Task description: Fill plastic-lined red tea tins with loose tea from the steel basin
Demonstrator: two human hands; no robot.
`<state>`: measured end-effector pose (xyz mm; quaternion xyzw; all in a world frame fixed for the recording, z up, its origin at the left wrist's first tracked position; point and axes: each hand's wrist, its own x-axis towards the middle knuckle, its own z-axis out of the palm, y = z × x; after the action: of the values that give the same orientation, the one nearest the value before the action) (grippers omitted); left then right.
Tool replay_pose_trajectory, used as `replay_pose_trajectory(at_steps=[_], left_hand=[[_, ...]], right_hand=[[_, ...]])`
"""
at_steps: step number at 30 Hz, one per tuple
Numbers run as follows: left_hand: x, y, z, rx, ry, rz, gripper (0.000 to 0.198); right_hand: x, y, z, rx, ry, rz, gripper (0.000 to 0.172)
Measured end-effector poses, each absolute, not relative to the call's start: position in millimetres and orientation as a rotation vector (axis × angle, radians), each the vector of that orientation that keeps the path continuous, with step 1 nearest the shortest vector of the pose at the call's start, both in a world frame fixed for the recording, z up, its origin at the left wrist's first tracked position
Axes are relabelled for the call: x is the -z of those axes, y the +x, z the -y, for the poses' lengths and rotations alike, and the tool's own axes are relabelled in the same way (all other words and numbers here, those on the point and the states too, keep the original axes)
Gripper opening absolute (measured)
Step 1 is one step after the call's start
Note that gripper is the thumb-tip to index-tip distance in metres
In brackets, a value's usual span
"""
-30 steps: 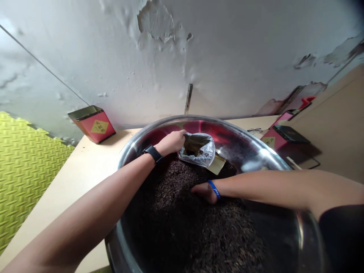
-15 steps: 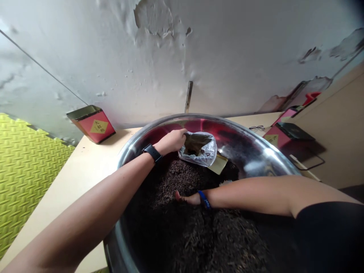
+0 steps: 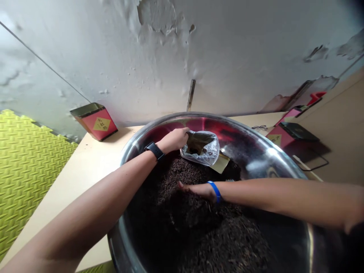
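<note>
- I had the left hand (image 3: pixel 174 139) at the far part of the big metal basin (image 3: pixel 129 153), its fingers curled closed on the near-left edge of a clear plastic bag (image 3: pixel 203 159).
- The bag sat inside the basin with its mouth spread open towards me; I could see some dark bits within.
- I had the right hand (image 3: pixel 199 190) low in the dark, dry leaves (image 3: pixel 184 170), thumb tip showing; its other fingers were mostly buried, so I could not tell how far they were open or whether they held any.
- The leaves lay heaped in the basin, in front of the bag and around the right hand.
- A yellow piece (image 3: pixel 221 165) showed just right of the bag.
- On the worktop (image 3: pixel 82 170), left of the basin, I saw a red tin (image 3: pixel 98 123), its top open; another red box (image 3: pixel 286 137) stood to the right.
</note>
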<state>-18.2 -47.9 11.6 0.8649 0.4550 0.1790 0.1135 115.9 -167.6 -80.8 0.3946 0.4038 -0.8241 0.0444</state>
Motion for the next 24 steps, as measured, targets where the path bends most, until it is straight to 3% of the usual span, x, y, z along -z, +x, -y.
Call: replay_pose_trajectory(at_steps=[8,13,16,21,24], left_hand=[[-11,-19,50,-0.562,2.55,-1.301,0.029],[-9,-20,47,-0.575,2.553,-1.277,0.029],[-7,-20,46,-0.591,2.562,-1.278,0.03],[-8,-19,47,-0.613,2.54,-1.248,0.029],[-9,-20,48,-0.602,2.569,-1.221,0.027]], right_hand=[[37,149,171,2.963,1.043,-0.911,0.077],[20,149,177,3.029,1.118,-0.985,0.056],[0,144,177,2.908,1.221,-1.095,0.042],[-44,141,147,2.592,1.501,-1.813,0.042],[-56,143,114,1.929,1.765,-2.632,0.041]])
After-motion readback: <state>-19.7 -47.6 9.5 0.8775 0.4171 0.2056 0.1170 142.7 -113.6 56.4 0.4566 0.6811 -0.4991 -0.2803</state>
